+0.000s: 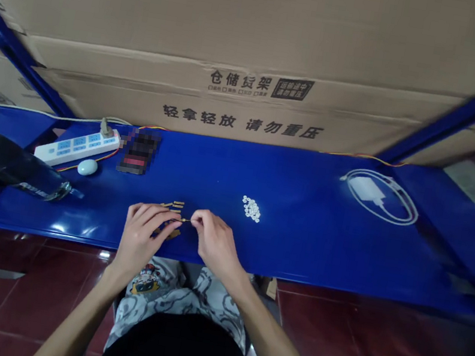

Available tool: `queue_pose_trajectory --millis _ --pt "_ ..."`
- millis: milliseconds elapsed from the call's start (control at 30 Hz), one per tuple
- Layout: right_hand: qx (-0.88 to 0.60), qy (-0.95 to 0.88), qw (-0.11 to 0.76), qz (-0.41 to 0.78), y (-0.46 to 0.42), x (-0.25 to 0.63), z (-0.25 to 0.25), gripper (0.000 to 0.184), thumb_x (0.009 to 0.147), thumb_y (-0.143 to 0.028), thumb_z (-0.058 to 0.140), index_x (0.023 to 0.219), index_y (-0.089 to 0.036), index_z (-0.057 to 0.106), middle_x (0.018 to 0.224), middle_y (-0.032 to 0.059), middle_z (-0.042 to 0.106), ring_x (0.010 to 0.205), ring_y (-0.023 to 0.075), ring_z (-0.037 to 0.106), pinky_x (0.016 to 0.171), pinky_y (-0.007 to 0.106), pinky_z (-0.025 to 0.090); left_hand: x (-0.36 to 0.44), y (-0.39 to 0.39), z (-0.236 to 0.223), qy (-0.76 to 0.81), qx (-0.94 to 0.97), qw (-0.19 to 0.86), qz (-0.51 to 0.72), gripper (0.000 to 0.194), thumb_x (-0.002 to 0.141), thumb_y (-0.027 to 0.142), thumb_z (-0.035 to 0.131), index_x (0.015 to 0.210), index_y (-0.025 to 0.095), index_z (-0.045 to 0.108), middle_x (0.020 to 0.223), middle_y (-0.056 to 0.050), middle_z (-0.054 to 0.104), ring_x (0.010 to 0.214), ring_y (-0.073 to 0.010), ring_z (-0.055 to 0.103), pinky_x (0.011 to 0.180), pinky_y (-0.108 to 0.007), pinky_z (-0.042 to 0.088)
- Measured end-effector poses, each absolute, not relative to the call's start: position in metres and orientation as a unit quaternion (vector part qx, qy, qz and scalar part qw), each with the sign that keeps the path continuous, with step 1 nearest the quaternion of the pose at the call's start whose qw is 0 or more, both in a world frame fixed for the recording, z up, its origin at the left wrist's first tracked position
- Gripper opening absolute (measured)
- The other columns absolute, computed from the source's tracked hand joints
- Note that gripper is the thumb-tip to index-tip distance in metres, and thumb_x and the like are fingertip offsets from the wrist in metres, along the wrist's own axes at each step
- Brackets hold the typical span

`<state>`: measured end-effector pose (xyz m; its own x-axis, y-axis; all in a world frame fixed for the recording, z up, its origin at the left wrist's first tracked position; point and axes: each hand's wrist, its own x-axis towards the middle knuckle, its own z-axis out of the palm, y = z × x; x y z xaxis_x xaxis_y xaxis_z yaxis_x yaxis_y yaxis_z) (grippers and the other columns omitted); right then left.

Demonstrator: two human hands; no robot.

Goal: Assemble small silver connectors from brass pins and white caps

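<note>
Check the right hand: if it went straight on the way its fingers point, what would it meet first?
The left hand, probably at its fingertips, across the thin piece that both hands seem to pinch; depth is unclear here.

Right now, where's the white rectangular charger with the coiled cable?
In the head view, the white rectangular charger lies on the blue table at the person's right, within its coiled white cable, beyond the small white pieces.

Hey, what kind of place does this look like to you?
Probably a makeshift workstation on a warehouse-type shelf: there's a blue metal surface, a cardboard backing printed with Chinese characters for storage shelving, and a power strip.
</note>
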<state>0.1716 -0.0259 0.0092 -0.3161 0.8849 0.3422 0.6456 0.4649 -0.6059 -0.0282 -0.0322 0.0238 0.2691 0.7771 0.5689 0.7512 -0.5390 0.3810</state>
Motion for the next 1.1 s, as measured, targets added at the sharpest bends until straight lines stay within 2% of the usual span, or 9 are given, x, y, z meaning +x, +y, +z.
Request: queue_pose_trajectory --millis 233,400,533,633,767,833,900,967,1100 --pt "-0.507 -0.795 0.325 0.068 -0.031 0.168 0.005 0.021 0.103 -0.013 0.036 0.102 -0.022 0.055 0.09 0.005 0.069 0.076 0.019 0.063 0.076 0.034 0.044 -0.029 -0.023 0.022 0.423 0.84 0.023 0.338 0.011 0.105 0.029 0.057 0.105 0.026 0.068 0.103 -0.002 0.077 0.101 -0.023 0.068 0.099 -0.046 0.04" --pt "-0.507 -0.801 0.312 0.061 -0.037 0.18 0.006 0.02 0.105 -0.018 0.037 0.103 -0.022 0.056 0.09 0.0055 0.071 0.079 0.0194 0.066 0.075 0.032 0.044 -0.02 -0.023 0.021 0.408 0.864 0.009 0.296 0.017 0.108 0.028 0.051 0.112 0.025 0.067 0.115 -0.005 0.075 0.114 -0.0244 0.064 0.104 -0.047 0.035" --pt "-0.527 -0.797 0.294 0.033 -0.045 0.198 0.008 0.022 0.106 -0.02 0.036 0.101 -0.022 0.057 0.085 0.0051 0.07 0.075 0.0195 0.066 0.073 0.031 0.044 -0.007 -0.02 0.019 0.362 0.892 -0.005 0.269 0.022 0.109 0.033 0.048 0.115 0.024 0.067 0.114 -0.005 0.075 0.111 -0.0244 0.064 0.101 -0.045 0.036" --pt "-0.528 -0.798 0.29 0.023 -0.049 0.205 0.007 0.024 0.107 -0.023 0.035 0.101 -0.022 0.058 0.084 0.0048 0.07 0.073 0.0198 0.066 0.072 0.031 0.045 -0.001 -0.017 0.019 0.344 0.902 -0.004 0.262 0.023 0.109 0.031 0.045 0.113 0.025 0.067 0.112 -0.005 0.075 0.11 -0.0237 0.063 0.099 -0.044 0.036" --pt "-0.544 -0.773 0.322 0.059 -0.047 0.212 0.004 0.025 0.108 -0.031 0.036 0.112 -0.022 0.058 0.09 0.0053 0.073 0.077 0.0203 0.07 0.07 0.03 0.047 -0.008 -0.017 0.022 0.355 0.882 0.017 0.31 0.019 0.107 0.029 0.049 0.108 0.023 0.067 0.111 -0.005 0.073 0.108 -0.0231 0.063 0.097 -0.043 0.038" --pt "-0.587 -0.736 0.336 0.038 -0.042 0.222 0.004 0.028 0.108 -0.032 0.035 0.119 -0.021 0.059 0.1 0.0084 0.073 0.079 0.0214 0.071 0.068 0.03 0.048 -0.014 -0.015 0.023 0.379 0.852 0.041 0.359 0.017 0.106 0.031 0.051 0.102 0.022 0.065 0.108 -0.005 0.073 0.103 -0.0225 0.063 0.093 -0.041 0.04" --pt "-0.628 -0.711 0.316 -0.005 -0.036 0.237 0.004 0.031 0.107 -0.03 0.035 0.117 -0.02 0.063 0.108 0.0121 0.071 0.079 0.0223 0.07 0.064 0.03 0.046 -0.018 -0.014 0.023 0.4 0.817 0.066 0.409 0.017 0.105 0.032 0.052 0.097 0.021 0.063 0.102 -0.004 0.072 0.098 -0.0216 0.062 0.09 -0.039 0.041" --pt "-0.643 -0.711 0.285 -0.022 -0.031 0.254 0.003 0.031 0.105 -0.03 0.039 0.11 -0.02 0.068 0.103 0.0112 0.069 0.076 0.0215 0.068 0.062 0.029 0.045 -0.019 -0.012 0.023 0.409 0.794 0.085 0.441 0.018 0.105 0.033 0.052 0.095 0.021 0.062 0.098 -0.004 0.071 0.094 -0.021 0.062 0.088 -0.038 0.042" --pt "-0.631 -0.724 0.279 -0.024 -0.024 0.271 -0.001 0.03 0.103 -0.033 0.047 0.111 -0.019 0.073 0.096 0.009 0.067 0.075 0.0203 0.067 0.066 0.029 0.046 -0.016 -0.012 0.023 0.399 0.803 0.101 0.431 0.019 0.105 0.034 0.051 0.097 0.022 0.062 0.1 -0.004 0.071 0.095 -0.0214 0.062 0.091 -0.038 0.042"
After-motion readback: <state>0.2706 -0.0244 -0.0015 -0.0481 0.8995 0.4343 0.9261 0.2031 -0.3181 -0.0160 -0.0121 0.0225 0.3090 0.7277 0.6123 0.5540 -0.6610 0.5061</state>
